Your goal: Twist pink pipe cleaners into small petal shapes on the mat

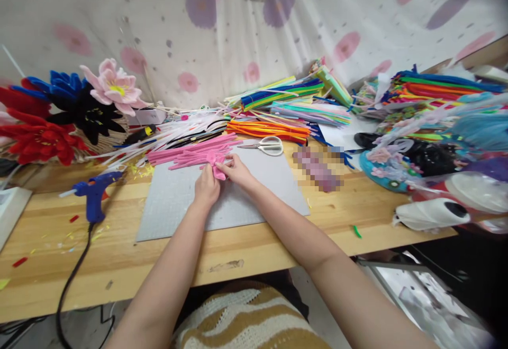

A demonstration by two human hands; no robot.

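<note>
A small pink flower-like piece point(216, 166) of fuzzy stems is held above the grey mat point(242, 201). My left hand point(207, 184) grips it from the left and below, with the fingers closed. From the right, my right hand point(237, 171) pinches its edge between thumb and fingers. Just behind my hands, loose pink stems point(178, 153) lie across the mat's back edge. Scissors with white handles point(271, 146) rest on the back of the mat, right of the pink stems. Parts of the pink piece are hidden by my fingers.
A blue glue gun point(96, 193) with its cord stands at the left on the wooden table point(257, 240). Fuzzy flowers point(43, 137) stand at the back left. Bundled orange stems point(268, 129) lie behind the mat. A white spool point(431, 214) is at the right.
</note>
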